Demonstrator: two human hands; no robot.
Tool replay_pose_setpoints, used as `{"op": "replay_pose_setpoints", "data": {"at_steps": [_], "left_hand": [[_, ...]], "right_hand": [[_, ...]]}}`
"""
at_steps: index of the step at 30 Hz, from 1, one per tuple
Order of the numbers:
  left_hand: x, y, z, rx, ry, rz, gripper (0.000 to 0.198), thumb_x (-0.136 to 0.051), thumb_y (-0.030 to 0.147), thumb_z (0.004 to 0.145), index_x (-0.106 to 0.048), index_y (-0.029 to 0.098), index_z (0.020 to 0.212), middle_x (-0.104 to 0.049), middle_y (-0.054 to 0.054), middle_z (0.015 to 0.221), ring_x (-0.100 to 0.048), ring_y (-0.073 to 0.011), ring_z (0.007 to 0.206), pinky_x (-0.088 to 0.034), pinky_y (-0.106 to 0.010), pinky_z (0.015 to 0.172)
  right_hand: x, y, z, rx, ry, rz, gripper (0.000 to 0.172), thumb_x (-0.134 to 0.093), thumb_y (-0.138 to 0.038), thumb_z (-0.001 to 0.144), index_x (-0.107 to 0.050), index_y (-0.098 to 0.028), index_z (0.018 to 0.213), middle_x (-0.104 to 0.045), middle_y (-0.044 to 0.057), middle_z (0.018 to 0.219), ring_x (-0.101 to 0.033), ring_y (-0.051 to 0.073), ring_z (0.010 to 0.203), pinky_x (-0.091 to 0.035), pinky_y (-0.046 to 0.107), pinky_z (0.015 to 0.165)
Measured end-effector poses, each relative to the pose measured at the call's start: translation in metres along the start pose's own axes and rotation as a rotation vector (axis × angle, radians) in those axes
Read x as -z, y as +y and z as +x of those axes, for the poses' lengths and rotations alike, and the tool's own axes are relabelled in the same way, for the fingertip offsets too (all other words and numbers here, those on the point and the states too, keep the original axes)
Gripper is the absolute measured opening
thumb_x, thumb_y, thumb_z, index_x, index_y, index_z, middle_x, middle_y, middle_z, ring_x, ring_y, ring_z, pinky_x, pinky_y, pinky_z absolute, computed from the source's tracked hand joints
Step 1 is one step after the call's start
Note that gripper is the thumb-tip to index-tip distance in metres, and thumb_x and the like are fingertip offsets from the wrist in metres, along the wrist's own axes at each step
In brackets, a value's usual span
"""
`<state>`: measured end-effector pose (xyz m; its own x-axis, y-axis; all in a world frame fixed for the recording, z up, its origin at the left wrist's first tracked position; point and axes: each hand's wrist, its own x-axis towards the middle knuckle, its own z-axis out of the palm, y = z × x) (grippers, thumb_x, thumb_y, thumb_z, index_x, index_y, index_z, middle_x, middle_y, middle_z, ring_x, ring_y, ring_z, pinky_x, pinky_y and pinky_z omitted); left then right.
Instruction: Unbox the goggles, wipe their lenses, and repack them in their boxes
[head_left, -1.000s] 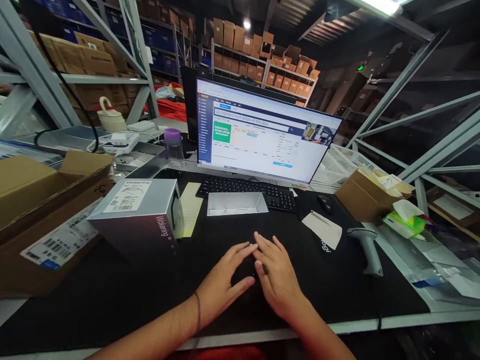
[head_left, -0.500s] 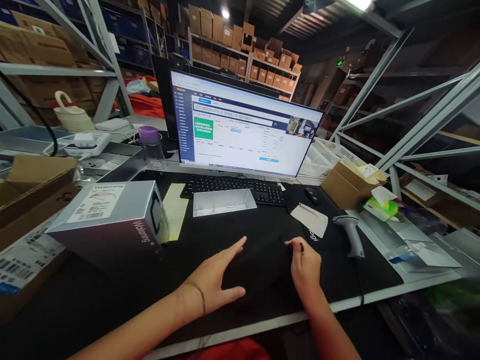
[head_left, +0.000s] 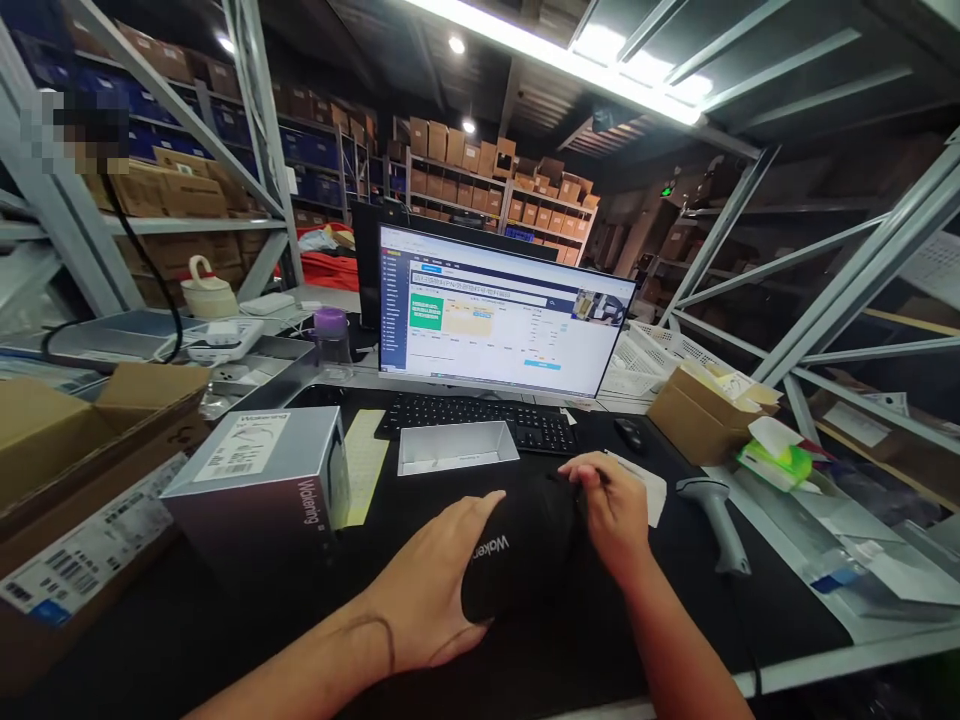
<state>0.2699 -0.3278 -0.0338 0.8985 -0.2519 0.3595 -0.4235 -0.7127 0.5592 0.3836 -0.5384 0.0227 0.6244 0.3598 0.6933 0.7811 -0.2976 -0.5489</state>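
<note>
Black soft pouch with white lettering (head_left: 521, 555) sits lifted just above the black desk mat (head_left: 660, 600), held between both hands. The left hand (head_left: 431, 590) cups its near end, fingers closed around the fabric. The right hand (head_left: 611, 515) pinches the far end, fingertips pressed together on it. A grey printed carton (head_left: 259, 490) stands to the left, and a shallow grey tray (head_left: 456, 447) lies before the black keyboard (head_left: 480, 415).

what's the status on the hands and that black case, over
Left hand cupping black case, left side. Right hand pinching its right end. Open tray just beyond, grey box left, neither touching.
</note>
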Motion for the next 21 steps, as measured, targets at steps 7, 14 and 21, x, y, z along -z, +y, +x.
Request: {"op": "replay_pose_setpoints", "data": {"at_steps": [7, 14, 21], "left_hand": [[-0.001, -0.005, 0.001, 0.072, 0.017, 0.250, 0.106, -0.068, 0.013, 0.052, -0.030, 0.026, 0.150, -0.049, -0.013, 0.141, -0.053, -0.0333, 0.123, -0.045, -0.050, 0.106], [-0.004, -0.002, 0.022, 0.050, 0.213, 0.497, 0.111, -0.085, 0.030, 0.060, -0.025, 0.023, 0.153, -0.048, -0.019, 0.143, -0.049, -0.0387, 0.129, -0.039, -0.057, 0.110], [-0.003, -0.068, 0.019, 0.219, 0.400, 0.467, 0.084, -0.079, 0.056, 0.074, -0.044, 0.018, 0.140, -0.019, -0.026, 0.160, -0.021, -0.0498, 0.147, -0.032, -0.072, 0.110]], "right_hand": [[-0.009, 0.038, 0.007, -0.310, -0.267, 0.422, 0.038, -0.063, -0.054, 0.090, -0.064, -0.021, 0.109, -0.074, 0.010, 0.099, -0.074, 0.023, 0.086, -0.058, 0.039, 0.083], [-0.009, 0.039, -0.021, -0.209, -0.389, 0.292, 0.098, -0.077, -0.065, 0.070, -0.035, -0.030, 0.151, -0.040, 0.014, 0.156, -0.044, 0.036, 0.140, -0.039, 0.054, 0.114], [0.043, 0.077, -0.013, -0.502, 0.132, 0.199, 0.074, -0.083, -0.054, 0.066, -0.061, -0.030, 0.132, -0.064, 0.011, 0.132, -0.057, 0.042, 0.125, -0.044, 0.057, 0.107]]}}
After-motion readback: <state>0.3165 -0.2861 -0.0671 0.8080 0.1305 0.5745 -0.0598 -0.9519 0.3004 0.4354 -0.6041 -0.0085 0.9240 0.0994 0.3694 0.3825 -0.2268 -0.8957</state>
